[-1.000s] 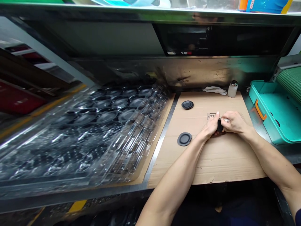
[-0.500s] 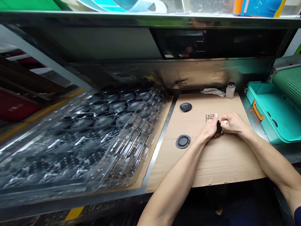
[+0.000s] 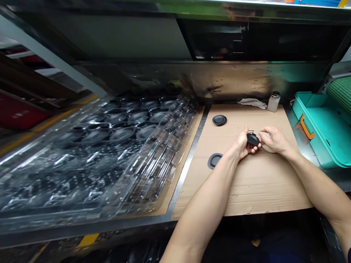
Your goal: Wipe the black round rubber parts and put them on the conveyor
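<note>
My left hand (image 3: pixel 245 143) is closed on a black round disc (image 3: pixel 252 139), tilted so that its smooth dark face shows. Close beside it, my right hand (image 3: pixel 275 138) is pinched around something small and pale whose kind I cannot make out. A thin curved dark line shows under the right fingers. To the left on the cardboard lies another black disc (image 3: pixel 219 120) with a raised ring. Nearer to me, a flat dark disc (image 3: pixel 215 160) is partly covered by my left forearm.
Stacked clear plastic trays (image 3: pixel 142 175) with black round parts fill the left side. A cardboard sheet (image 3: pixel 263 190) covers the worktop. Behind stand a small bottle (image 3: pixel 273 102) and a white cloth (image 3: pixel 252 102). A teal bin (image 3: pixel 315 146) with an orange latch sits at the right.
The disc in my left hand has turned from edge-on to showing its face. My right fingers have drawn slightly away from it. The camera view has tilted down.
</note>
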Available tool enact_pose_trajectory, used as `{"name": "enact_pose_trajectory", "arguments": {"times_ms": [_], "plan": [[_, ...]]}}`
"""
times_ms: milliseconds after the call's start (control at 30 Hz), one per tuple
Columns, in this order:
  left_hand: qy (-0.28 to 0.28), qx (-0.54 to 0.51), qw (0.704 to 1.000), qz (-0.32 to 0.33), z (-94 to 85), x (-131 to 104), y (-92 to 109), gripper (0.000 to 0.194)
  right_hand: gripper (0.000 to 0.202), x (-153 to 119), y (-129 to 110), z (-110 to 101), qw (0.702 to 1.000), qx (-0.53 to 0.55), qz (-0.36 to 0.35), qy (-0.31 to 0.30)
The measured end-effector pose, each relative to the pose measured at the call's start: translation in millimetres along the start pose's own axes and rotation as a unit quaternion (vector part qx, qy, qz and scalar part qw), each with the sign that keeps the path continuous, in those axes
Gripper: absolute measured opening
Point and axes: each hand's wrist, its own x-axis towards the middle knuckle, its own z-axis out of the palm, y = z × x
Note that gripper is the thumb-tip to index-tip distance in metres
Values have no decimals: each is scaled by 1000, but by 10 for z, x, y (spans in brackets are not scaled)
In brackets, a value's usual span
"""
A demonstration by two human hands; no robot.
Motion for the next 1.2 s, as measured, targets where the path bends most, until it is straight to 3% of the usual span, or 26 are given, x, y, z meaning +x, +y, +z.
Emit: {"name": "enact_pose_trajectory", "arguments": {"times_ms": [300,467,733,1033,1200], "plan": [[29,123,990,58,155,-56,-102,80,26,-12,-5,-54,993,-90,-26,-67],[33,185,979,77,144,-14,-151,77,24,18,-3,-144,981,-148,-63,-111],[41,222,968,105,118,46,-181,77,18,56,-187,-216,960,-211,-111,-146],[12,162,983,85,115,12,-124,79,21,70,-112,-113,957,-226,-150,-101],[-17,56,998,20,58,-57,-21,84,27,95,-83,-65,977,-162,-133,-42]]}}
